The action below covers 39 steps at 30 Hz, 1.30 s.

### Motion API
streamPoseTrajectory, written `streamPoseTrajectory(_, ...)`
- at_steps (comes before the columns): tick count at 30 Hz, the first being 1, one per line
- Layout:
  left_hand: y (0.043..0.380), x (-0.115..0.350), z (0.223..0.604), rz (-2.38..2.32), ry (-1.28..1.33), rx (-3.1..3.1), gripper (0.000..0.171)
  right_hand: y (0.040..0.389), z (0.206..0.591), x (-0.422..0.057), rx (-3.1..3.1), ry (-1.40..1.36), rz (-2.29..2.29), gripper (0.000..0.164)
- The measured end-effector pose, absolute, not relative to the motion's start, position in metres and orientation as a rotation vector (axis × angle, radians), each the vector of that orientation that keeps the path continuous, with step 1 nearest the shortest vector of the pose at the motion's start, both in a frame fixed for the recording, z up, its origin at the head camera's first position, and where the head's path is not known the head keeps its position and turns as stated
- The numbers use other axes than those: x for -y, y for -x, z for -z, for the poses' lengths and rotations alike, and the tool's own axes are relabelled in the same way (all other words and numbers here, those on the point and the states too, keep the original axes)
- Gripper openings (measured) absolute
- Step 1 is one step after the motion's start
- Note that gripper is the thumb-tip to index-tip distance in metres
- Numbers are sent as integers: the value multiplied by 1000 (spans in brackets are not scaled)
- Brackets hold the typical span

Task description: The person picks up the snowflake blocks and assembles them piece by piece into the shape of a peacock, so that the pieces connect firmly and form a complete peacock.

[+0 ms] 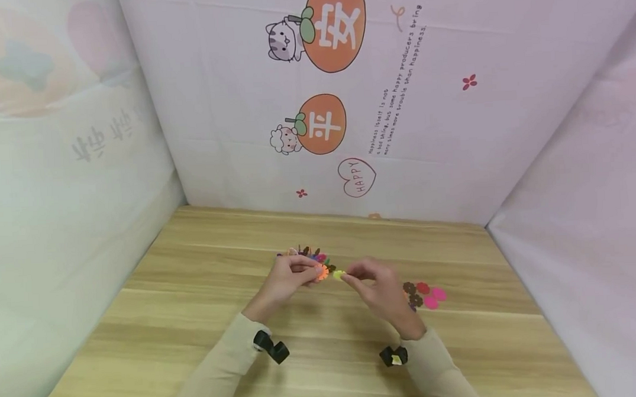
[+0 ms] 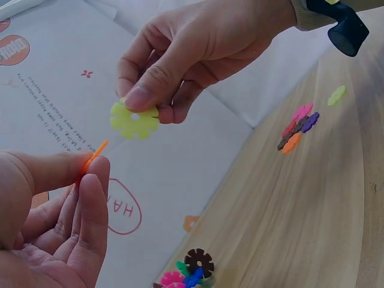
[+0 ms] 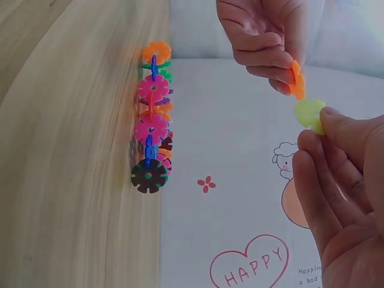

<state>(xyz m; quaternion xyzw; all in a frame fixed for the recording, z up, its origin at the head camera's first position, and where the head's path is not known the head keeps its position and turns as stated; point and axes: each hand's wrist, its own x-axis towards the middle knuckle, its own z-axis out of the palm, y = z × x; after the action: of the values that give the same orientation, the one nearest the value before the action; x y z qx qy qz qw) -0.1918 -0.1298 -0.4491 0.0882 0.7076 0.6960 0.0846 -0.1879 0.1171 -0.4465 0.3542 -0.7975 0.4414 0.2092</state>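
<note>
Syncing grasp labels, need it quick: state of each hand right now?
Left hand: closed, holding an orange notched disc in a pinch.
Right hand: closed, holding a yellow-green notched disc in a pinch.

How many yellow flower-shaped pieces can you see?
2: one yellow piece pinched in the right hand, a second yellow piece on the table near the loose coloured pieces. More may be hidden among other pieces.

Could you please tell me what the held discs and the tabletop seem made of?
Yellow disc: probably plastic, satin, with even colour and clean notches. Orange disc: likely plastic too, smooth and evenly coloured. Tabletop: wood or wood-look laminate, low sheen, streaked grain.
</note>
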Motion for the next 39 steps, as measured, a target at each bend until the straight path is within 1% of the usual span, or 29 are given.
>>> streamPoseTrajectory(7,192,129,449,-2053,-272,-2119,24,187,447,-113,2212,-1012,-1207,16)
streamPoseTrajectory(24,189,124,448,-2029,-336,-2157,22,184,451,-105,2147,-1032,-983,19)
streamPoseTrajectory(29,186,122,448,-2012,-324,-2199,19,185,457,-102,2111,-1025,-932,20)
streamPoseTrajectory(32,187,122,449,-2020,-322,-2179,20,185,459,-100,2106,-1015,-940,20)
streamPoseTrajectory(35,191,124,451,-2038,-329,-2159,20,185,459,-101,2145,-1029,-948,20)
streamPoseTrajectory(39,195,126,456,-2042,-330,-2184,18,186,454,-110,2287,-1102,-948,24)
